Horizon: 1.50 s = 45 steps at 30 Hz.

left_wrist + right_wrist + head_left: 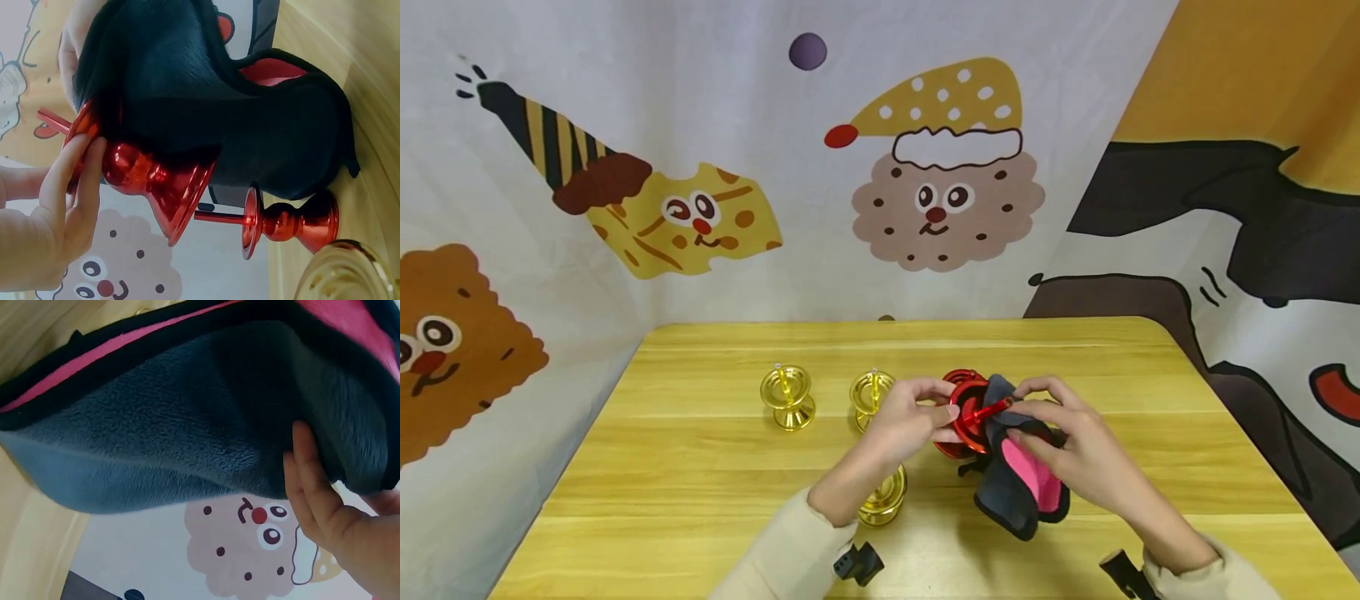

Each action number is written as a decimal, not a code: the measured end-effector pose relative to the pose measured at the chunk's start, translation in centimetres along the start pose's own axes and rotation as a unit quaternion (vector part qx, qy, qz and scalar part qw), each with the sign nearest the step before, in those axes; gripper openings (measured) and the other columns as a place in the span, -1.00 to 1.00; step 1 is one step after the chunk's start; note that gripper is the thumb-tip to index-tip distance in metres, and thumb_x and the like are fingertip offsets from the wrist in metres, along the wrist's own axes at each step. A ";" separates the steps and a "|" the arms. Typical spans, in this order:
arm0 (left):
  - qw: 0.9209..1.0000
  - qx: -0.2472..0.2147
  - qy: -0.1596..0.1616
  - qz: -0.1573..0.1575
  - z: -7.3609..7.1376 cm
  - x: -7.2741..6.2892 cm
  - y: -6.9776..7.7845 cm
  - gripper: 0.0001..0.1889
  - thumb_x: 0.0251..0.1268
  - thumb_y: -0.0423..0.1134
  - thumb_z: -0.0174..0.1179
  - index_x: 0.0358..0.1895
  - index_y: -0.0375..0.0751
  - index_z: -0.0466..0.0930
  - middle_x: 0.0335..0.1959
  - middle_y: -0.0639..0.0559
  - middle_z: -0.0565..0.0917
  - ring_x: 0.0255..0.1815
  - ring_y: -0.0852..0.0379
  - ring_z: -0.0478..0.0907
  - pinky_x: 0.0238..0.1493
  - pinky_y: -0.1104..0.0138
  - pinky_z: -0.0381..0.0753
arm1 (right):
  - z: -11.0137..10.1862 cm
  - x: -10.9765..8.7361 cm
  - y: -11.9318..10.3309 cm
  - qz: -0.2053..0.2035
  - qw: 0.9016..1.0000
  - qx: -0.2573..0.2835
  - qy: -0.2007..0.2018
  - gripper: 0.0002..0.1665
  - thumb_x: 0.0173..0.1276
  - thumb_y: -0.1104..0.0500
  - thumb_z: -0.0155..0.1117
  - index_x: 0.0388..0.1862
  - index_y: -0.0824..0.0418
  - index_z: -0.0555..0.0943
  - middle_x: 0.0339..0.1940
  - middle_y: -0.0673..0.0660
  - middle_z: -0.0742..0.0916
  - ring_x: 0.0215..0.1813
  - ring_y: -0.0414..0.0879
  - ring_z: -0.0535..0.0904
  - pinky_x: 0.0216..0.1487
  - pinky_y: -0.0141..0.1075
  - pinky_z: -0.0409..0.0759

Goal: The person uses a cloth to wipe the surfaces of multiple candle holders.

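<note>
My left hand (908, 423) grips a shiny red candlestick (128, 165) by its dish, fingers curled round the rim. It is tilted, with its thin red stem (988, 412) pointing toward my right hand (1075, 437). That hand pinches a fuzzy grey-blue cloth (187, 412) with black edging and a bright pink reverse side (1032, 473). The cloth lies against the held candlestick's dish and hangs down over the table. Behind it, a second red candlestick (281, 222) stands upright on the table, partly covered in the head view by the held one.
Gold candlesticks stand on the wooden table (700, 475): one (787, 398) at the left, another (863, 392) partly behind my left hand, and one (887, 500) beside my left forearm. A cartoon-printed curtain (820, 233) hangs behind the table's back edge.
</note>
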State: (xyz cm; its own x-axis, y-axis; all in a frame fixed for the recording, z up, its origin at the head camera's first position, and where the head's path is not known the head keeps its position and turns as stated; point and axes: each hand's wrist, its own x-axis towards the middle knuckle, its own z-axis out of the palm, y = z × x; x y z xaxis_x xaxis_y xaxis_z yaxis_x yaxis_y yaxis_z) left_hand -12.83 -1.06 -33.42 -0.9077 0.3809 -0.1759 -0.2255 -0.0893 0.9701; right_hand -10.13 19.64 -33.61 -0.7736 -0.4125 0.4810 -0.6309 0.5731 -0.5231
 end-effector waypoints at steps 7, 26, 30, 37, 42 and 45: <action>1.000 0.022 0.020 0.008 0.5 0.0 -0.3 -0.81 0.23 -0.56 0.04 -0.10 -0.50 0.47 -0.21 -0.17 0.50 -0.27 0.01 0.62 -0.33 0.31 0.63 | 0.5 -0.3 -0.6 0.086 0.996 -0.002 -0.021 -0.72 -0.01 0.18 0.47 -0.28 0.17 0.65 -0.07 -0.01 0.46 -0.25 -0.16 0.44 -0.41 -0.42 0.46; 1.000 0.020 0.011 0.002 0.1 0.0 -0.5 -0.80 0.21 -0.57 0.03 -0.09 -0.51 0.47 -0.21 -0.17 0.49 -0.33 0.01 0.61 -0.30 0.33 0.63 | 0.4 -0.1 0.3 0.044 0.997 0.057 -0.001 -0.63 -0.01 0.45 0.38 -0.17 0.22 0.64 -0.07 0.06 0.51 -0.28 -0.25 0.48 -0.51 -0.46 0.50; 1.000 0.008 0.026 0.003 0.1 0.0 -0.5 -0.74 0.18 -0.59 0.05 -0.04 -0.49 0.42 -0.20 -0.19 0.45 -0.33 0.02 0.61 -0.28 0.33 0.63 | 0.7 -0.3 -0.1 0.074 0.995 0.066 0.011 -0.67 0.05 0.42 0.36 -0.16 0.25 0.62 -0.07 0.07 0.48 -0.37 -0.27 0.47 -0.64 -0.43 0.46; 0.998 0.067 -0.012 0.010 -0.3 0.5 -0.3 -0.74 0.29 -0.42 0.06 0.01 -0.44 0.46 -0.29 -0.15 0.51 -0.42 0.05 0.59 -0.31 0.23 0.64 | 0.6 0.2 0.3 0.008 0.999 0.042 0.028 -0.58 -0.11 0.57 0.36 -0.23 0.26 0.65 -0.07 0.14 0.54 -0.20 -0.23 0.50 -0.39 -0.57 0.48; 0.994 0.111 -0.009 0.010 -0.4 0.8 -0.5 -0.80 0.31 -0.40 0.04 -0.08 -0.43 0.52 -0.45 -0.09 0.53 -0.52 0.05 0.57 -0.35 0.20 0.64 | 0.5 0.5 0.6 -0.003 1.000 0.010 0.017 -0.58 -0.12 0.53 0.40 -0.24 0.22 0.67 -0.08 0.10 0.57 -0.16 -0.16 0.52 -0.36 -0.54 0.47; 0.995 0.096 0.005 0.008 -0.4 0.7 -0.6 -0.84 0.30 -0.46 0.02 -0.12 -0.48 0.50 -0.42 -0.11 0.52 -0.51 0.02 0.58 -0.33 0.22 0.63 | 0.6 0.3 0.2 0.027 1.000 0.003 0.007 -0.63 -0.06 0.45 0.42 -0.22 0.22 0.66 -0.10 0.09 0.56 -0.23 -0.14 0.53 -0.42 -0.47 0.53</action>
State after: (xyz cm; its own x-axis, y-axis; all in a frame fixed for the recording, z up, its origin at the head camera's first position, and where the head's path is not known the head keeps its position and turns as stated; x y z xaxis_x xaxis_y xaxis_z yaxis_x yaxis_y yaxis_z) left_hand -13.44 -1.06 -34.23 -0.9139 0.3724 -0.1618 -0.1410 0.0825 0.9866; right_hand -10.54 19.16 -33.99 -0.8056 -0.3711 0.4619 -0.5886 0.5902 -0.5525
